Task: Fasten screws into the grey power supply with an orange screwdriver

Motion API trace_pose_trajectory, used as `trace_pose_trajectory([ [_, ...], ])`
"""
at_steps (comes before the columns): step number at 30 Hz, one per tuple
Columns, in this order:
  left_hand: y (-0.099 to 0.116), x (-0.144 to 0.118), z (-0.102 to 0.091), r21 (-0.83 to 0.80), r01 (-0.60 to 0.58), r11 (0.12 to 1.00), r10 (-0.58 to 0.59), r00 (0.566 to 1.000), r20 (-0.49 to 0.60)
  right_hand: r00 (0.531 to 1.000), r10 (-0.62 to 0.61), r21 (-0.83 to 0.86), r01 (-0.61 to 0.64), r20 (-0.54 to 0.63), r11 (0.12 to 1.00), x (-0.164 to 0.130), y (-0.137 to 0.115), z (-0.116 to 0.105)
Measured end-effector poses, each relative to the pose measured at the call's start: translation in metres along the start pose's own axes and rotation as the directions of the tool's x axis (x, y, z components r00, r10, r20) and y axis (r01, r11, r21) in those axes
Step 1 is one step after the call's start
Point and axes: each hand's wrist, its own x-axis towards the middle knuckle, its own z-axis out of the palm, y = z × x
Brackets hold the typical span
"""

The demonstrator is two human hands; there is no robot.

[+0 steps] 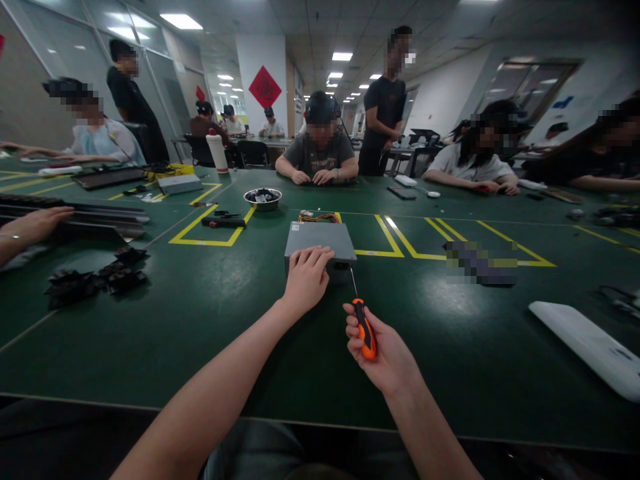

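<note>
Two bare hands work near the middle of a dark green table (200, 320) marked with yellow lines. The left hand (306, 277) lies palm down on the near edge of a flat grey metal box (320, 241), fingers spread over its top and holding nothing. The right hand (380, 353) is curled around the orange handle of a screwdriver (364, 327); its thin shaft slants up to the box's near right corner, where the tip sits at or just beside the metal.

Coloured wires (318, 217) show behind the far edge of the box. Farther back, toward the table's far edge, stands a small metal bowl (263, 198) with dark bits inside, and to its left a black and red tool (223, 221) lies across a yellow line. Dark plastic pieces (95, 277) are heaped toward the left edge, where another person's hand (35, 223) rests. A long white object (590, 347) lies near the right edge. Other people sit along the far side.
</note>
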Motion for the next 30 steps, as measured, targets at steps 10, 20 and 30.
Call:
trace_pose_trajectory([
  [10,0.0,0.0,0.0,0.009,-0.005,1.0,0.005,1.0,-0.006,0.982,-0.178,-0.049,0.175,-0.069,0.983,0.002,0.001,-0.003],
  [20,0.0,-0.001,0.001,0.037,-0.017,0.999,0.017,1.0,0.008,0.988,-0.153,-0.046,0.153,0.004,0.987,0.0,0.002,-0.003],
  [30,0.01,-0.001,-0.004,0.143,-0.062,0.988,0.051,0.996,0.079,0.999,-0.033,0.018,0.034,-0.032,0.999,0.001,-0.001,0.0],
])
